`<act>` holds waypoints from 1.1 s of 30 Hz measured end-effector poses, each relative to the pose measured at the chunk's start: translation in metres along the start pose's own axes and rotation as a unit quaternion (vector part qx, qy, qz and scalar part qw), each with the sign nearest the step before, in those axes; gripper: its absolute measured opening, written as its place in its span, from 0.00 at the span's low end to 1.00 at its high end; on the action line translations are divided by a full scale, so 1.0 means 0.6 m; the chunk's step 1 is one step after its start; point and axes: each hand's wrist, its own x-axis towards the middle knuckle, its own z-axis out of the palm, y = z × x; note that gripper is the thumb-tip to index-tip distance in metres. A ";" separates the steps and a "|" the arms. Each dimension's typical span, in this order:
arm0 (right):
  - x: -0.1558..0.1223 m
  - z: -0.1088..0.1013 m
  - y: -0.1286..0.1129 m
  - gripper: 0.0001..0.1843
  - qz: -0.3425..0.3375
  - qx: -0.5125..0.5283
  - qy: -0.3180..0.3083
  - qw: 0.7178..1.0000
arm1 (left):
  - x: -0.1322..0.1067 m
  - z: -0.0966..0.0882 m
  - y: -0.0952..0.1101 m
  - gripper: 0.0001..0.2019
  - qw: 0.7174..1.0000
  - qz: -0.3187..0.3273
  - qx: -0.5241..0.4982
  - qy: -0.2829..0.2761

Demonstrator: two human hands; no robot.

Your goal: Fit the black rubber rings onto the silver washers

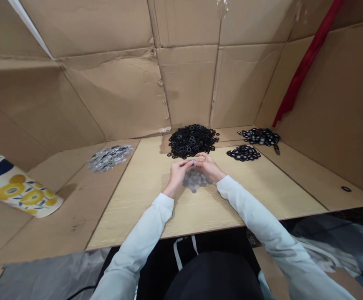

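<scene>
**Two hands meeting over a heap of small grey discs**

A heap of grey discs (pixel 195 180) lies near the middle of a pale wooden worktop (pixel 263 196). Directly above it the left hand (pixel 179 170) and the right hand (pixel 209 164) come together. The fingers of each hand are curled and bunched, and the tips of one hand touch the tips of the other. Whether they pinch a piece between them is too small to tell. Both arms wear pale long sleeves.

Just beyond the hands, at the worktop's far edge, sits a large mound of black rings (pixel 192 141). Toward the far right corner are two smaller heaps of black rings with grey centres – one on the worktop (pixel 243 153), one behind it on the cardboard (pixel 259 136). These look like joined pairs. Being small beside the loose heaps, they suggest the work is at an early stage, with much left.

Off the worktop's left edge, a pile of silvery discs (pixel 109 157) rests on cardboard. Nearer the left side is a paper cup (pixel 18 189) with yellow flowers. A lone black ring (pixel 346 188) lies off the right edge. Cardboard walls (pixel 106 83) enclose everything – a red strip (pixel 303 66) runs down the right one.
</scene>
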 end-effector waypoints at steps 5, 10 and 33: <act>-0.002 0.000 -0.007 0.22 -0.048 -0.089 -0.044 0.994 | 0.002 -0.008 0.011 0.10 0.999 0.009 0.044 -0.024; -0.004 -0.004 -0.015 0.20 -0.079 -0.140 -0.049 0.986 | 0.007 -0.016 0.015 0.10 0.988 0.060 0.140 -0.028; -0.013 0.024 -0.012 0.20 -0.137 -0.120 0.005 0.983 | 0.006 -0.007 0.007 0.15 0.971 0.093 0.215 -0.042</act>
